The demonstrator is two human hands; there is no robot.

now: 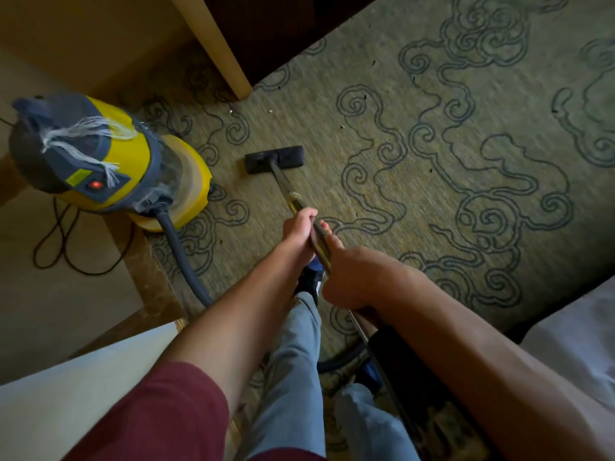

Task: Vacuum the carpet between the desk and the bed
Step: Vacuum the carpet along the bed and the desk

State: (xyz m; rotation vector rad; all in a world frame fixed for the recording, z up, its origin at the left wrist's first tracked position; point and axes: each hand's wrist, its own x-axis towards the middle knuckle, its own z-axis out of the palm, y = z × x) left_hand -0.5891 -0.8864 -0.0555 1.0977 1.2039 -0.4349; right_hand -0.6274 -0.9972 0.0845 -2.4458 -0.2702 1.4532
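A metal vacuum wand runs from my hands down to a black floor head lying flat on the olive carpet with its dark swirl pattern. My left hand grips the wand higher up its length. Just behind it, my right hand is wrapped around the wand closer to my body. The yellow and grey canister vacuum stands at the left with a red light lit, and its grey hose curves toward me. Small pale crumbs lie on the carpet beyond the head.
A pale wooden desk leg stands ahead, with dark furniture behind it. White bedding shows at the right edge. A black power cord loops on the tan floor at the left. My legs in grey trousers stand below the wand.
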